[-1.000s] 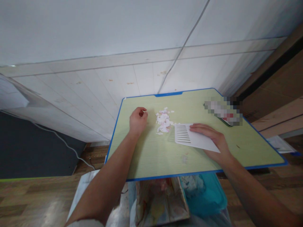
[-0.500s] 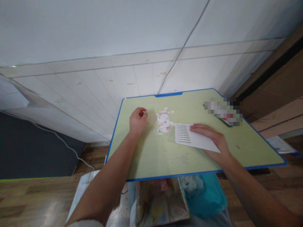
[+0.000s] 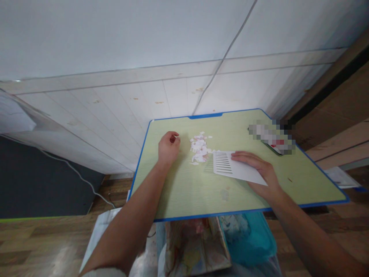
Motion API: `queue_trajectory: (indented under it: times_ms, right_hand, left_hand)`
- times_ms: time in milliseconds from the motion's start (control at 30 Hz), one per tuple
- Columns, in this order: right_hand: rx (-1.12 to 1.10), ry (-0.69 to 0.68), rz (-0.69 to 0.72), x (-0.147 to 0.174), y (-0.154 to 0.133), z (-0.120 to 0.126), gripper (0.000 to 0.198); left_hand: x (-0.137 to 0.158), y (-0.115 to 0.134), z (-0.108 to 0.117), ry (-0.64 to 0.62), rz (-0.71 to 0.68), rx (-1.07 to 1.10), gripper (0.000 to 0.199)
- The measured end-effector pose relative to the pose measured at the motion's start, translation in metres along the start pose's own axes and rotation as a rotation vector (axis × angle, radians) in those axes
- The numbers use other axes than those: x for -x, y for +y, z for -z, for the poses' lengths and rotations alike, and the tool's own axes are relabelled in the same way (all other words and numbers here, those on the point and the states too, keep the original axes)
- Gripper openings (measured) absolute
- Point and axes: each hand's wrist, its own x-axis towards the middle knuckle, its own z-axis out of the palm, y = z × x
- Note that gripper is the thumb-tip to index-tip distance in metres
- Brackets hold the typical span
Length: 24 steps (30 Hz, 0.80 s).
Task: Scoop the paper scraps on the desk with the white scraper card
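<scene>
My right hand (image 3: 258, 169) grips a flat white slotted card (image 3: 242, 169), thumb and fingers on opposite faces. A row of narrow parallel slots runs along the card's left end, which hangs just over the table, casting a striped shadow. Left of the card lies a loose heap of small white paper scraps (image 3: 199, 148), some with pinkish marks. My left hand (image 3: 169, 147) rests at the left of the heap, apart from it, with its fingers curled in and the thumb near the index finger. I see nothing held in it.
The light green folding table (image 3: 190, 196) has a blue rim and stands against a white panelled wall. A blurred-out object (image 3: 272, 138) lies at its back right. Below the front edge are a cardboard box (image 3: 198, 250) and a turquoise bin (image 3: 253, 238).
Hardly anything differs. Both hands and the white slotted card keep their places, and the paper scraps lie as before; the view has shifted very slightly.
</scene>
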Motion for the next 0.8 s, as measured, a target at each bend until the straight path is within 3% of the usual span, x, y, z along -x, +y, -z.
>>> queue_trajectory:
  times_ms: [267, 567, 800]
  right_hand:
    - [0.025, 0.029, 0.014, -0.008, 0.000, 0.001, 0.034]
    - [0.120, -0.095, 0.087, -0.030, -0.003, 0.001, 0.033]
    - [0.121, -0.081, 0.064, -0.030, 0.003, 0.010, 0.034]
  left_hand:
    - [0.000, 0.002, 0.000, -0.010, 0.028, 0.002, 0.011]
    - [0.001, 0.006, 0.003, -0.012, 0.035, 0.000, 0.011]
    - [0.000, 0.002, 0.001, -0.017, 0.027, 0.015, 0.012]
